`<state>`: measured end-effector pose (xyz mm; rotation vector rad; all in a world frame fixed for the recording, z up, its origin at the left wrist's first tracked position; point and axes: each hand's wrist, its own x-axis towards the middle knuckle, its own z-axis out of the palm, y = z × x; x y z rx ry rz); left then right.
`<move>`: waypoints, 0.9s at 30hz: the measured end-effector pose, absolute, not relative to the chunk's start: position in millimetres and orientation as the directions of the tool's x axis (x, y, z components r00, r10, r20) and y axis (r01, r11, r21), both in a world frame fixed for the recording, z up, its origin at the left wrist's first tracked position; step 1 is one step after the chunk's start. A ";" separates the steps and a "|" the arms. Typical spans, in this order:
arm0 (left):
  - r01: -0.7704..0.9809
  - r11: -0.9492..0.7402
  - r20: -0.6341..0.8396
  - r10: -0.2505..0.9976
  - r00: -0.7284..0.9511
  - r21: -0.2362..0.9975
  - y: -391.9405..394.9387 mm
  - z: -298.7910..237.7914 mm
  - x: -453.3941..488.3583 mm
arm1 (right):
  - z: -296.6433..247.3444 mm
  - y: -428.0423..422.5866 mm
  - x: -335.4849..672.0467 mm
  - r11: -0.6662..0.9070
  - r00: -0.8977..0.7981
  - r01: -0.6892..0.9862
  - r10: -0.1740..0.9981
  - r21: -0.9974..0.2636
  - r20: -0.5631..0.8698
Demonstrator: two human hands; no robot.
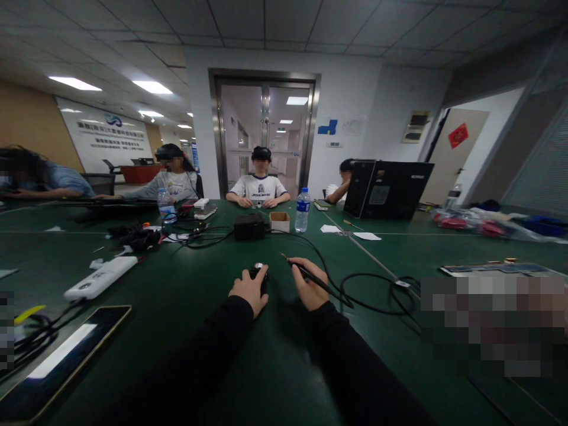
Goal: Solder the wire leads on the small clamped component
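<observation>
The left hand (248, 290) was curled around a small black object (259, 268) on the green table (277, 373); near it, the right hand (313, 290) held a corded soldering iron (307, 273) in a narrow pinch.

A slim black pen-shaped tool (309, 274) slants above the green surface (277, 373), its narrow tip pointing forward and left. Left of it, a small black object (258, 270), partly hidden, shows a shiny silver part.
</observation>
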<state>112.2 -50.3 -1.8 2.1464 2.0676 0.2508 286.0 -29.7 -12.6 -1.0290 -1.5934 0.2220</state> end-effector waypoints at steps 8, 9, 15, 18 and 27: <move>0.947 -0.097 0.028 0.995 0.093 0.307 -47.9 -2.5 107.9 | -11.3 -30.1 284.1 0.598 0.055 0.493 0.704 -0.633 0.708; 0.948 -0.098 0.027 0.995 0.095 0.303 -48.9 -2.1 109.5 | -10.8 -30.3 284.0 0.598 0.054 0.495 0.703 -0.631 0.709; 0.949 -0.082 -0.013 0.996 0.090 0.303 -55.0 2.4 116.7 | -11.6 -30.6 284.0 0.584 0.059 0.497 0.715 -0.641 0.697; 0.932 -0.082 -0.008 0.996 0.091 0.353 -53.6 2.6 112.3 | -12.7 -30.2 284.1 0.587 0.049 0.496 0.717 -0.640 0.695; 0.622 0.151 -0.085 0.987 -0.135 0.769 15.4 -18.1 81.2 | -11.6 -31.2 284.3 0.591 0.038 0.507 0.712 -0.628 0.701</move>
